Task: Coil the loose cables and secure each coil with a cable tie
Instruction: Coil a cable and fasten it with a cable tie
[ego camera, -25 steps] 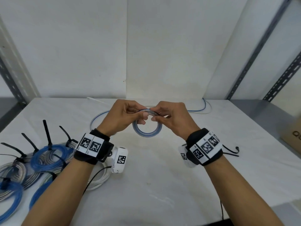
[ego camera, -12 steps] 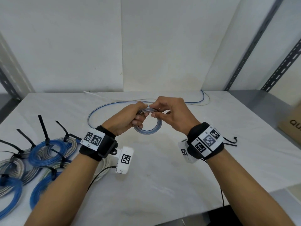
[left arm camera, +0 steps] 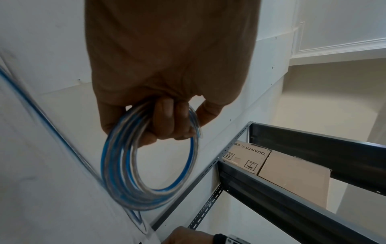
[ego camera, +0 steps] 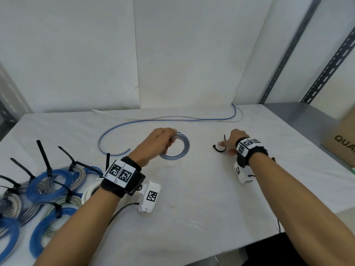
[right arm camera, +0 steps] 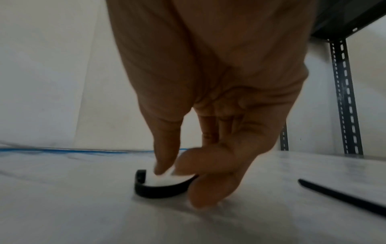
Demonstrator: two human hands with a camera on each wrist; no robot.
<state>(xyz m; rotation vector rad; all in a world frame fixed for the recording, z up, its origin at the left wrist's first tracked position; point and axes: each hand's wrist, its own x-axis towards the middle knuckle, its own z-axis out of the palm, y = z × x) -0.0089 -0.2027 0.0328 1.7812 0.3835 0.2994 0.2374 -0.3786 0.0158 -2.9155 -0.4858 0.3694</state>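
Left hand [ego camera: 156, 144] curled round coil [ego camera: 177, 149], held mid-worktop [ego camera: 192, 198], tail trailing toward back edge. Right hand [ego camera: 229, 145] near right edge, thumb and fingers [right arm camera: 165, 158] pinching curved black tie [right arm camera: 158, 188] on surface; second tie [right arm camera: 342, 194] just beside. Heap of tied coils [ego camera: 46, 185] at left front corner, count unclear. Box [ego camera: 343, 139] beyond right edge.

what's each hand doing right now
Left hand: closed around the coiled blue-and-clear cable.
Right hand: fingertips at a curved black cable tie on the table; a firm grip cannot be told.
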